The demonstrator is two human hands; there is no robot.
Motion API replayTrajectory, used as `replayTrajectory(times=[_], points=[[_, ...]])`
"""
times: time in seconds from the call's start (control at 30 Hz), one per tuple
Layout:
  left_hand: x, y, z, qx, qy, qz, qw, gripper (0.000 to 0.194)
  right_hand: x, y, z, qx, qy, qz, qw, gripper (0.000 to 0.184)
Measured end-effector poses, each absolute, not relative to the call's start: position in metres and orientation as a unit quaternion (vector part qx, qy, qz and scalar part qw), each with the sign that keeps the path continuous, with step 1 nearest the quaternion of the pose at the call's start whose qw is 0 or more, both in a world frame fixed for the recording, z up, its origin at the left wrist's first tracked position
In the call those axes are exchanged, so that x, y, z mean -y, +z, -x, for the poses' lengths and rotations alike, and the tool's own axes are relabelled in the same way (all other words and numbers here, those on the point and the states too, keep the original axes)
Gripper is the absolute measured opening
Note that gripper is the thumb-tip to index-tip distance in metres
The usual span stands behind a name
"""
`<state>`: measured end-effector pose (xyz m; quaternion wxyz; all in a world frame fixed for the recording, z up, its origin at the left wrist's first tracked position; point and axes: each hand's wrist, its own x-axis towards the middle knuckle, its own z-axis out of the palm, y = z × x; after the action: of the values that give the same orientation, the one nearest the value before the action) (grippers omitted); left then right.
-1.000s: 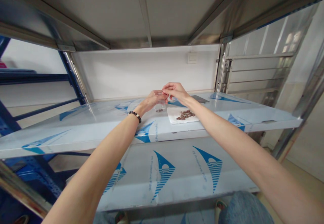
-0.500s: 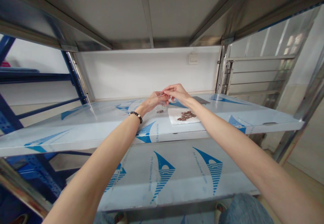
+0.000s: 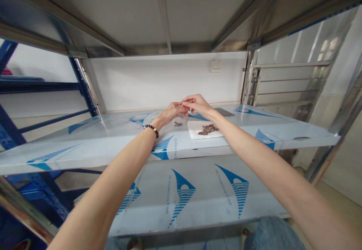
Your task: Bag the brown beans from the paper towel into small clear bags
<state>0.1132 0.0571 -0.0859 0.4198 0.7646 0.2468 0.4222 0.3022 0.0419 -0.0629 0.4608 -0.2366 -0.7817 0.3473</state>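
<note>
Both my hands meet above the middle shelf (image 3: 85, 144). My left hand (image 3: 169, 112), with a bead bracelet at the wrist, pinches the top of a small clear plastic bag (image 3: 178, 121) that holds a few small brown pieces. My right hand (image 3: 196, 103) has its fingers pressed together at the bag's mouth, touching the left fingertips. What it pinches is too small to make out. A white sheet (image 3: 195, 133) lies just right of the bag, with a pile of small brown pieces (image 3: 208, 129) on it.
The shelf is wrapped in blue-printed protective film, and a lower shelf (image 3: 198, 197) sits in front of it. A dark flat plate (image 3: 224, 112) lies behind the white sheet. Steel uprights (image 3: 246, 78) stand at the right, blue racking (image 3: 17, 137) at the left.
The hands have stayed together at the bag's mouth, barely shifting. The bag hangs a little differently beneath the left fingers.
</note>
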Motion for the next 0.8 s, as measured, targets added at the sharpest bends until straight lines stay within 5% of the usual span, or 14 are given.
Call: replayTrajectory(times=[0.8], points=[[-0.042,-0.079,-0.115,-0.258,0.462,-0.726,0.439,0.032,-0.049,-0.06,-0.305,0.689,0.317,0.26,0.597,0.007]])
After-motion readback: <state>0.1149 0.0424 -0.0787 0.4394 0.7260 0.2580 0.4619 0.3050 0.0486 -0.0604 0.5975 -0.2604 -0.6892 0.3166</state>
